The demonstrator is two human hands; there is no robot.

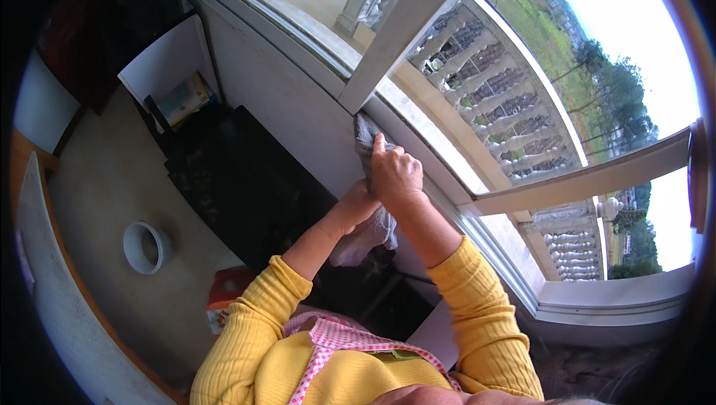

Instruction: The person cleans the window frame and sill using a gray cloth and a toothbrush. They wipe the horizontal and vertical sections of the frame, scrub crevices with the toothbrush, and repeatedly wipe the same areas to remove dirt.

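A damp-looking grey cloth (366, 128) lies bunched along the bottom rail of the window frame (442, 159), near the foot of a vertical frame bar (403, 41). My right hand (397, 175) grips the cloth from above and presses it down, index finger stretched forward along it. Just below and to the left, my left hand (359, 205) holds the same cloth, its fingers partly hidden beneath. The loose end hangs down the wall side under my left wrist. Both hands are close together, almost touching.
A black table or bench top (251, 181) runs along the wall below the window. Books (184, 103) stand by a white panel at its far end. On the floor are a white bucket (146, 247) and a red stool (226, 287). A wood-edged curved board (50, 254) stands left.
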